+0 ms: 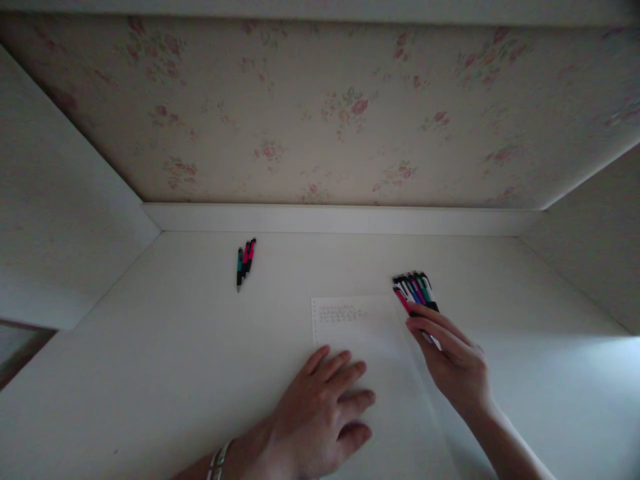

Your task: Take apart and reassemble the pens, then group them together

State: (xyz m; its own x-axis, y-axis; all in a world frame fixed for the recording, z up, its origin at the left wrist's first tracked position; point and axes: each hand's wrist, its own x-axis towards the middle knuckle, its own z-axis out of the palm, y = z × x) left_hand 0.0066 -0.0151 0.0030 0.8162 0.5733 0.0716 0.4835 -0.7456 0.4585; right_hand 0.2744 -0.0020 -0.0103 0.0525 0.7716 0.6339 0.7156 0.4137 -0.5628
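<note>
My left hand (pixel 325 413) lies flat with fingers spread on a sheet of paper (pixel 395 393) that has perforated holes along its left edge. Several lines of small handwriting (pixel 343 313) fill the sheet's upper left. At the sheet's upper right, my right hand (pixel 457 363) pinches a pink and black pen (pixel 401 298) between thumb and fingers. Right beside that pen lies a row of several pens (pixel 415 283) with black, white, blue, purple and green parts; the fingers hide their lower ends.
Three pens (pixel 245 260), one teal and two pink, lie together at the back left of the white desk (pixel 175 333). Behind the desk rises a floral wall (pixel 300 120), with white side panels left and right. A framed edge (pixel 30 347) shows at far left.
</note>
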